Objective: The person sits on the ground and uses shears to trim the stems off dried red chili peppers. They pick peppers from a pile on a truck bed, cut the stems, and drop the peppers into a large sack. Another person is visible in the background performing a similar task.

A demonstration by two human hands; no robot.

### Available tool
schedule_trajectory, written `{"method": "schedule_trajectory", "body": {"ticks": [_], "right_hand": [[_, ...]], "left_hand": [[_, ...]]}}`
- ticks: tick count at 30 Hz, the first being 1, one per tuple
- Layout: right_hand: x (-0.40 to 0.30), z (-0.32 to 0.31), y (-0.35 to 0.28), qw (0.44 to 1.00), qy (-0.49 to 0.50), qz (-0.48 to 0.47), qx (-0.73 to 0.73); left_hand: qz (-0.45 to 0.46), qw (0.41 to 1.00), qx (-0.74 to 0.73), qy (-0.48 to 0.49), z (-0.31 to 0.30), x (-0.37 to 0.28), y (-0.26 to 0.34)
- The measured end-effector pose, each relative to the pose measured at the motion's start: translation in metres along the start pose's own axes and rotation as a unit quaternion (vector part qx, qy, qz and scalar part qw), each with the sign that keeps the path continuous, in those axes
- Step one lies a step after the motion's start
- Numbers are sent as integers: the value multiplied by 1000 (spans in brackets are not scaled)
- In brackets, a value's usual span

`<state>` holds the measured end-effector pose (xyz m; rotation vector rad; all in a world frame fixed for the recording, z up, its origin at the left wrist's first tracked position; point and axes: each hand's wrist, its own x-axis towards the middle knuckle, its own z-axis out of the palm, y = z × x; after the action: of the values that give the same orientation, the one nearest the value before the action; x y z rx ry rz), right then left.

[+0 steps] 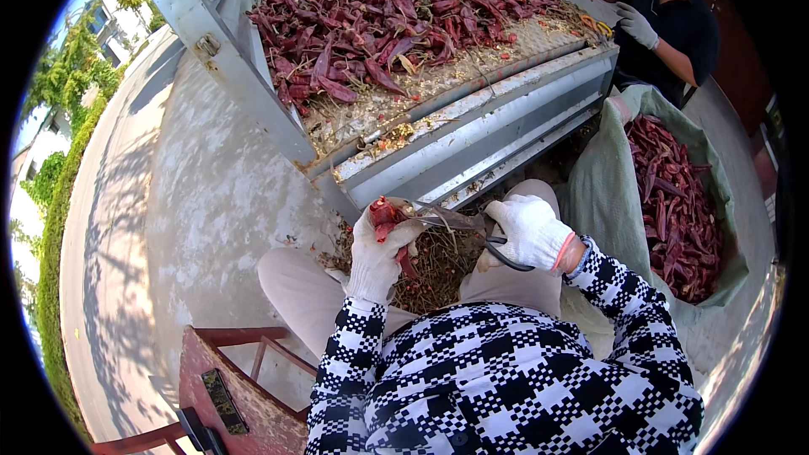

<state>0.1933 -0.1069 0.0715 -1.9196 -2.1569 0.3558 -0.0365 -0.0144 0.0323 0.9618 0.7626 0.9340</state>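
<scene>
My left hand, in a white knit glove, grips red dried chili peppers, with another piece hanging below the palm. My gloved right hand holds scissors by their dark handles, and the blades point left, close to the left hand's fingers. Whether the blades touch a pepper I cannot tell. Below both hands, between my knees, lies a heap of dry stems and pepper scraps. Ahead, a large pile of dried red peppers covers a metal cargo bed.
The cargo bed's metal side panel stands just beyond my hands. At right is a green woven sack full of dried peppers. A co-worker is at the far right near orange-handled scissors. A worn red wooden chair stands at lower left.
</scene>
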Motion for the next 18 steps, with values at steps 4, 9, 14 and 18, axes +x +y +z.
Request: {"method": "schedule_trajectory", "body": {"ticks": [4,9,14,18], "right_hand": [[2,5,4,997,46,-35,-56],[3,2,5,999,2,-1,-43],[0,-10,-5,993,-87,45,70],[-3,3,-1,982,-84,54,162]], "left_hand": [[-6,996,81,-24,1,-4,-3],[-1,995,98,-26,2,-3,-1],[0,991,135,-26,4,-5,5],[-9,994,108,-24,9,-7,13]]}}
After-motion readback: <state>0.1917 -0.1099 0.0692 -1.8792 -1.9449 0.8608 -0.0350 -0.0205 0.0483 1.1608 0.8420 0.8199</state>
